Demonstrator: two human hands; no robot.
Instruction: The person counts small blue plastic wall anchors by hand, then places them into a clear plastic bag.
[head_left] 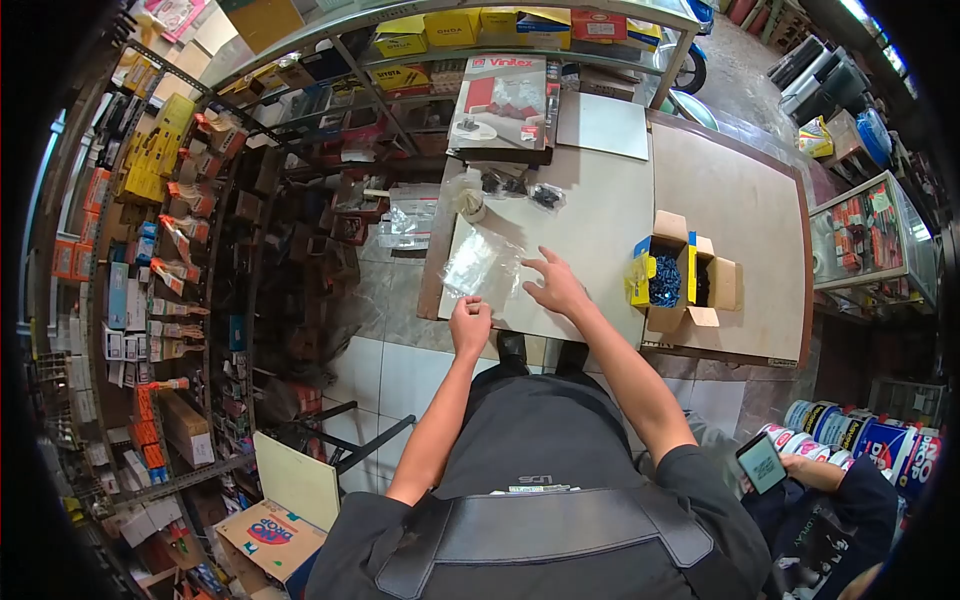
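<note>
My left hand (470, 323) is curled at the near edge of the clear, thin plastic bag (480, 262); whether its fingertips pinch it, I cannot tell. My right hand (558, 286) is spread just beside the bag's right edge. The bag is at the front left of the pale, flat worktop (595, 205). To its right stands an open yellow-and-blue cardboard box (637, 283) containing small blue pieces (664, 282).

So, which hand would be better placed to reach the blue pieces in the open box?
Probably the right hand: it is nearer the blue pieces, while the left hand is farther off, at the plastic bag.
</note>
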